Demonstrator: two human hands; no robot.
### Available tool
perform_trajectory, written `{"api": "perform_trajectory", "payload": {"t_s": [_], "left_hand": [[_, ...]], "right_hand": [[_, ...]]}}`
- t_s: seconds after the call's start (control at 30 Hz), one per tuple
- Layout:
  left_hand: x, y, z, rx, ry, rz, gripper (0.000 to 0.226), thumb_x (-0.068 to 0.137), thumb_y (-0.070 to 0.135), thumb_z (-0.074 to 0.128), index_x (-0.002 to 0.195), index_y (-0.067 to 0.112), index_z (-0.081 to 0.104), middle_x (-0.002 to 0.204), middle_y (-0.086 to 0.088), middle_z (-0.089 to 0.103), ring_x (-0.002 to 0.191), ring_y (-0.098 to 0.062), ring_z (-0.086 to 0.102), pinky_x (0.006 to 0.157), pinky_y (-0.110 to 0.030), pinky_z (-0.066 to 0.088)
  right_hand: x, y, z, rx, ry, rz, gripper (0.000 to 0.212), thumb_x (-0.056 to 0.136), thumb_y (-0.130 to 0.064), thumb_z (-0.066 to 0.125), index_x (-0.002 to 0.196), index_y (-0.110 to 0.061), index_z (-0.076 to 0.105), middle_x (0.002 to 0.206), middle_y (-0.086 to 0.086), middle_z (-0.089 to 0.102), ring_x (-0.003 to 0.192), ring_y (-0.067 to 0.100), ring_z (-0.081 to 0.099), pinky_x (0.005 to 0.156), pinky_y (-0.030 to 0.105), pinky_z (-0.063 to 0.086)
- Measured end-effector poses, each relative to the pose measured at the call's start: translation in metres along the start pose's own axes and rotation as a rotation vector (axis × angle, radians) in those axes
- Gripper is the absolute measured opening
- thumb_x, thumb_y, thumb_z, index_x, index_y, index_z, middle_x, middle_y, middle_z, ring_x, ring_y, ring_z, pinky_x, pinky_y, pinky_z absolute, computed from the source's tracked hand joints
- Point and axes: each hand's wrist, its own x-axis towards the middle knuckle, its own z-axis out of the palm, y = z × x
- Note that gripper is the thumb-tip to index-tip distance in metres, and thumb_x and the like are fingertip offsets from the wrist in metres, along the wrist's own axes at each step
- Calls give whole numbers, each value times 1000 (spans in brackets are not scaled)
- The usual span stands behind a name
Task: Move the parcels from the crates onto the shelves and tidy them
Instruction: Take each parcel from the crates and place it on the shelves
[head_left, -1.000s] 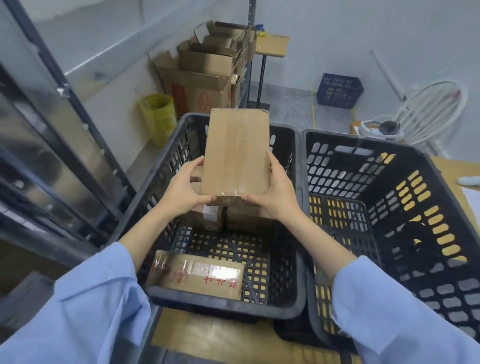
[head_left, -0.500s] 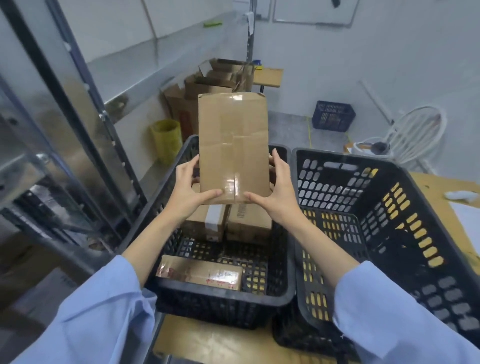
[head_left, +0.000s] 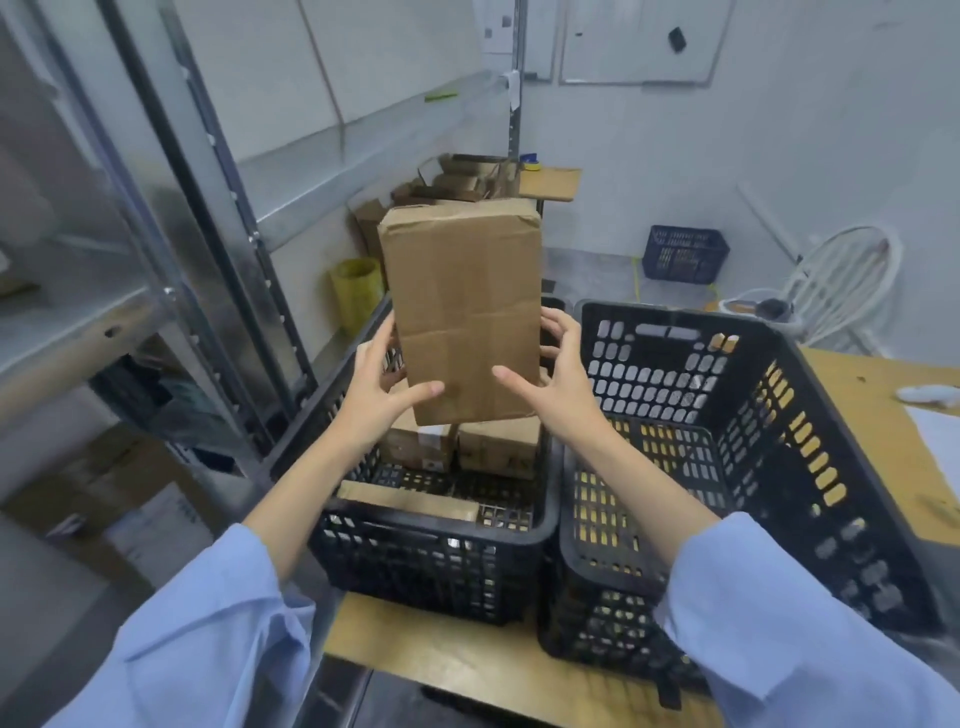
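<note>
We hold the tall brown parcel (head_left: 462, 312) upright in the air above the left crate (head_left: 415, 566), its bottom edge higher than the rim, with both hands on its lower third. The left hand (head_left: 371, 400) clasps the left edge, with the thumb laid across the front face and the fingers out of sight behind. The right hand (head_left: 558, 384) mirrors it on the right edge, thumb forward and fingers hooked round the side. At six o'clock beneath the parcel two small boxes (head_left: 498, 449) stand side by side on the crate floor, and a flat parcel (head_left: 410, 501) lies against the near wall. The right crate (head_left: 675, 319) sits just beside, at three o'clock. The metal shelf (head_left: 78, 322) is at nine o'clock, and we judge the step in hand to be the carry to it. Our grip sits low on a tall load, so we should hold it close and upright through the swing to nine o'clock and mind the steel upright (head_left: 228, 208) on the way. Then we set the bottom edge down first and slide the parcel back until it stands square, leaving room beside it for the rest.
</note>
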Motion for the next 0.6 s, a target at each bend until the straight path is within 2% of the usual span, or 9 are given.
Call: {"api": "perform_trajectory", "payload": {"t_s": [0.1, 0.17, 0.23, 0.27, 0.33, 0.4, 0.43, 0.53, 0.6], "left_hand": [[-26, 18, 4, 0, -10, 5, 88, 77, 33, 78, 147, 44, 26, 145, 6, 34, 136, -19, 40, 115, -44, 33], [-43, 30, 9, 15, -2, 12, 88, 77, 40, 79, 148, 42, 28, 148, 6, 37, 134, -19, 42, 113, -47, 35], [-61, 42, 17, 40, 43, 19, 78, 83, 35, 76, 146, 38, 30, 148, 5, 39, 131, -19, 43, 111, -44, 36], [-70, 48, 21, 41, 60, 16, 74, 85, 32, 74, 145, 37, 31, 147, 6, 40, 130, -19, 43, 110, -44, 36], [-89, 57, 27, 28, 70, 2, 68, 83, 33, 73, 139, 37, 35, 142, 8, 42, 128, -19, 45, 110, -44, 37], [-111, 64, 33, 7, 77, -5, 71, 77, 40, 79, 135, 35, 38, 140, 11, 43, 127, -18, 48, 109, -46, 40], [-121, 67, 36, 2, 84, -8, 74, 74, 43, 81, 135, 33, 40, 142, 10, 44, 128, -18, 48, 109, -48, 40], [-151, 77, 45, 38, 143, 14, 75, 77, 39, 79, 139, 28, 38, 147, 5, 42, 130, -20, 46, 110, -50, 39], [-169, 83, 50, 73, 168, 40, 78, 78, 37, 78, 141, 34, 31, 152, 5, 35, 131, -20, 44, 110, -46, 38]], "right_hand": [[-20, -10, -14, -7, -41, -7, 98, 81, -37, 79, 153, -35, 13, 147, -5, 30, 134, 14, 39, 112, 46, 38], [-36, -14, -25, 6, -70, 0, 96, 84, -33, 77, 154, -31, 12, 145, -9, 29, 131, 1, 37, 112, 33, 37], [-51, -17, -38, 30, -85, 1, 92, 86, -30, 75, 154, -28, 13, 140, -19, 29, 124, -8, 36, 104, 21, 35], [-60, -20, -45, 45, -96, 7, 90, 87, -31, 74, 153, -30, 13, 140, -20, 29, 124, -4, 36, 102, 22, 33], [-75, -26, -58, 68, -115, 8, 88, 87, -37, 73, 151, -33, 12, 152, -8, 28, 129, 5, 33, 108, 31, 33], [-89, -33, -68, 76, -137, 7, 86, 86, -39, 72, 149, -32, 13, 158, 3, 24, 133, 10, 33, 113, 38, 32], [-96, -36, -72, 87, -150, 7, 85, 86, -38, 72, 147, -31, 14, 157, 2, 25, 136, 13, 34, 113, 39, 33], [-119, -45, -80, 99, -184, -23, 77, 87, -35, 73, 140, -30, 18, 139, -17, 28, 131, 13, 40, 105, 29, 37], [-133, -49, -85, 99, -194, -50, 79, 87, -30, 73, 143, -27, 17, 126, -29, 29, 116, -3, 47, 97, 17, 37]]}}
